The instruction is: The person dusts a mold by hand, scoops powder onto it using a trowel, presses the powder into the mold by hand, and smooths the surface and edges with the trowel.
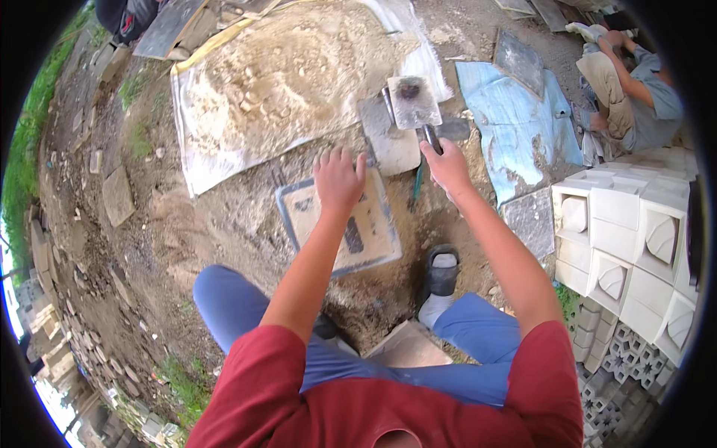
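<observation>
My right hand (pixel 447 163) is closed round the dark handle of a trowel (pixel 417 101). Its flat, squarish blade points away from me and carries a dark patch. My left hand (pixel 340 179) holds nothing; its fingers stretch forward, apart, over the far edge of a square mould (pixel 373 263). The mould has a grey rim, and sandy material with dark marks shows inside it. Part of the mould is hidden by my left hand and forearm. Partly under the trowel lies a grey flat plate (pixel 397 155). A thin green tool (pixel 417 184) rests on the ground below my right hand.
Beyond the mould, a white sheet (pixel 196 168) bears a spread heap of sand (pixel 276 78). A blue sheet (pixel 493 97) lies right of it. Stacked pale blocks (pixel 616 231) stand at the right. Another person (pixel 635 89) sits at the far right. Bricks and stones litter the left.
</observation>
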The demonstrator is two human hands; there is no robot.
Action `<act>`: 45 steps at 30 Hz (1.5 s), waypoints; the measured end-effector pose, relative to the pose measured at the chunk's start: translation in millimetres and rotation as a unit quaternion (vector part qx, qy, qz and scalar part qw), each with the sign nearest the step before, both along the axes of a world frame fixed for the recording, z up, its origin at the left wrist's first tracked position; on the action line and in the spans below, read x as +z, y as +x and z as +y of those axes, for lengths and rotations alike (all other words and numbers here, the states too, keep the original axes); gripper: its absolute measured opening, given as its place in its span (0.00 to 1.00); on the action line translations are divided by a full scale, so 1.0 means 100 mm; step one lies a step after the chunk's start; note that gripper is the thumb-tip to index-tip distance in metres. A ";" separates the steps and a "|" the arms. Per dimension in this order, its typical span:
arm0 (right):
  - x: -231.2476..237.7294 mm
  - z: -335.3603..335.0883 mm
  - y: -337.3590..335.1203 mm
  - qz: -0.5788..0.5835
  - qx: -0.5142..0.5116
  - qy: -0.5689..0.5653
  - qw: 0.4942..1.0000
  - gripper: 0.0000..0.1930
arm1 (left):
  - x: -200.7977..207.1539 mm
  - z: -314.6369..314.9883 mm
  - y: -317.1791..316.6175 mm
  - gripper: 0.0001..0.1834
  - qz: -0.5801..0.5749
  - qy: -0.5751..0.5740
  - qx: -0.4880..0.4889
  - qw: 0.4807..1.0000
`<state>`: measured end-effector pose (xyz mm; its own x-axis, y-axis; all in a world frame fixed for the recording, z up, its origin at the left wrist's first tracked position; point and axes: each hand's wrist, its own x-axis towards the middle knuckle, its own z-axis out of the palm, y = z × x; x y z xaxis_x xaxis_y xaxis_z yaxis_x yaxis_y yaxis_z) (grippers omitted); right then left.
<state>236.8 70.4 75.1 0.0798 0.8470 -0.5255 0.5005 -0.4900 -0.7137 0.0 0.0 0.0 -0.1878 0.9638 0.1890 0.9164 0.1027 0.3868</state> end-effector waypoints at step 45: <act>-0.57 0.38 -1.28 -0.186 0.649 0.476 0.564 0.39 | 0.25 -1.94 0.08 0.38 -0.011 -0.105 -0.036 0.994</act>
